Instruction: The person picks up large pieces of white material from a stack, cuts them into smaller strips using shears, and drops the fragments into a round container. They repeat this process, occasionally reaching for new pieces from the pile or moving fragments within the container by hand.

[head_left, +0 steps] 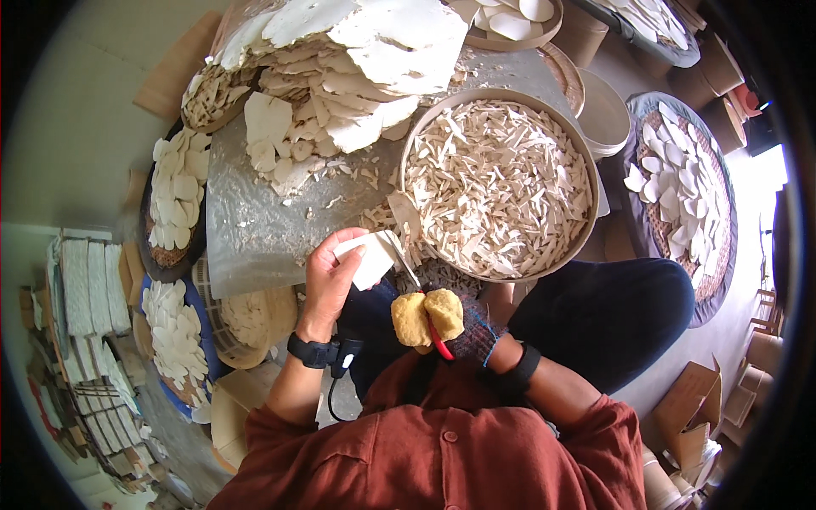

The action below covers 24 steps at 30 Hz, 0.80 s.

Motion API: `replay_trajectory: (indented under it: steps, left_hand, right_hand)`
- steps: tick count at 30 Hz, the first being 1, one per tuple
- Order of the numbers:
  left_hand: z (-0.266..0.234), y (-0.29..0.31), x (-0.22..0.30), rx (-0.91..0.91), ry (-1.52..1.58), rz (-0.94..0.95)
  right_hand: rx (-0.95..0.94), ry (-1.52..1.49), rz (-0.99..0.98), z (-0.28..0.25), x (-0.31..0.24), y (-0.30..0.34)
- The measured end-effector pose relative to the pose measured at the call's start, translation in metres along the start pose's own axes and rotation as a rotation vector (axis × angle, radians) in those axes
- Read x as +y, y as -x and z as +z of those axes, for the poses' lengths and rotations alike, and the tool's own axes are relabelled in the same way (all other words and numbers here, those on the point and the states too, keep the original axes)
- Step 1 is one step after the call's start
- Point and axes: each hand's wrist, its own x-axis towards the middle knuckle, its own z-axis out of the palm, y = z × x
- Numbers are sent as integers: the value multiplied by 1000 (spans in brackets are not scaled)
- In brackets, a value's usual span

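Observation:
My left hand (pixel 327 270) pinches a thin, flat white piece (pixel 371 265) between thumb and fingers, just off the near edge of the metal table. My right hand (pixel 474 330), in a dark knitted glove, is closed on a pair of scissors (pixel 441 342) with red handles wrapped in thick yellow foam. Their metal blades reach up to the right edge of the white piece. The foam hides most of my right fingers. A large round tray (pixel 592 189) just beyond my hands is full of narrow white trimmings (pixel 500 183).
A tall stack of large white sheets (pixel 348 68) stands on the metal table (pixel 255 246). Round trays of rounded white pieces lie at the left (pixel 177 191) and right (pixel 680 183). A white bucket (pixel 605 110) stands behind the trimmings tray. A cardboard box (pixel 688 408) sits lower right.

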Motion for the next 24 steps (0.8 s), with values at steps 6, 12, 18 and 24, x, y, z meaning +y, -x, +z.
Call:
replay_trajectory:
  steps: [6,12,18,24]
  left_hand:
    - [7,1,35,-44,-71,-23]
    - [47,-38,115,-682,-505,9]
    - [114,-48,112,-859,-88,344]
    - [61,-63,58,-560,-1228,335]
  right_hand:
    - [-48,195,-52,-11,-11,9]
    - [1,-62,-101,-15,-73,24]
    - [-254,181,-252,-10,-113,27]
    - [-22,47,-303,-16,-102,31]
